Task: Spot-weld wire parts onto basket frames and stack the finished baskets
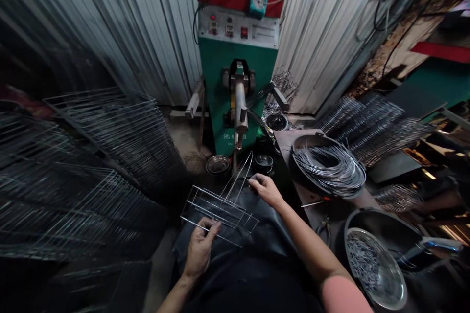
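Observation:
A rectangular steel-wire rack frame lies tilted across my lap, above a black apron. My left hand grips its near wire edge. Two long thin wires rise from the frame towards the welding machine. My right hand is at the far right side of the frame, its fingers closed around a wire there. The exact grip is partly hidden by the fingers. A pink sleeve covers my right upper arm.
A green spot-welding machine stands straight ahead between corrugated metal sheets. Stacked wire racks fill the left. On the right are a black tub of coiled wire, a steel bowl of short wires and pliers.

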A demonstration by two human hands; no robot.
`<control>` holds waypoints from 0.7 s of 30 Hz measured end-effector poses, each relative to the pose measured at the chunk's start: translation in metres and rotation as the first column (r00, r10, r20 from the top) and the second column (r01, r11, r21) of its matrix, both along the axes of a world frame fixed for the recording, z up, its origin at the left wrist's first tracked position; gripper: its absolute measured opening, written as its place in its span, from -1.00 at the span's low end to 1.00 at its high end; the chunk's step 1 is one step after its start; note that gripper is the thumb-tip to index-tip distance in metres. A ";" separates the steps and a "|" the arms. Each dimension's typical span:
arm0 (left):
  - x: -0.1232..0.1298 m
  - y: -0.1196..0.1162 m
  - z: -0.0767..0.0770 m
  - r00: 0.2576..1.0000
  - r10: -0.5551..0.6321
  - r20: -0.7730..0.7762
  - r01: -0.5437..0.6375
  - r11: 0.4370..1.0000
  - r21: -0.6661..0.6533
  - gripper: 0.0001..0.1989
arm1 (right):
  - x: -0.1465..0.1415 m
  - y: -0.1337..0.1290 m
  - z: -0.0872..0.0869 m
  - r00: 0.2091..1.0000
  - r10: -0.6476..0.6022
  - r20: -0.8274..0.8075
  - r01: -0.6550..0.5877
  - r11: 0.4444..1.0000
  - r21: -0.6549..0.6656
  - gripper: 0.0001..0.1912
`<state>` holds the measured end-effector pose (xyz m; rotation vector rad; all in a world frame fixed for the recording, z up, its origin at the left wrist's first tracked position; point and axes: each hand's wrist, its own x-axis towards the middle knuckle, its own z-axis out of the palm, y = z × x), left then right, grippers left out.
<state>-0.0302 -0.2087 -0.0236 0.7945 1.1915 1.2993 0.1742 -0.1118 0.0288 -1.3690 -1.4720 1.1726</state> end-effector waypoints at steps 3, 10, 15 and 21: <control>-0.004 0.003 -0.001 1.000 0.021 -0.020 -0.020 0.999 0.032 -0.76 | 0.006 0.000 0.000 1.000 0.002 0.029 -0.002 1.000 -0.016 -0.78; -0.010 0.022 0.010 1.000 -0.008 -0.006 0.008 1.000 0.016 -0.75 | 0.004 0.011 0.011 0.992 0.081 -0.095 -0.080 0.997 0.017 -0.68; -0.019 0.038 0.013 0.990 -0.129 -0.064 0.130 0.991 0.012 -0.72 | -0.003 0.026 0.007 0.968 0.075 -0.241 -0.072 0.997 0.019 -0.63; -0.028 0.056 0.026 0.977 -0.209 -0.028 0.208 0.977 -0.040 -0.66 | -0.008 0.045 -0.002 0.937 0.051 -0.346 -0.055 0.998 -0.001 -0.64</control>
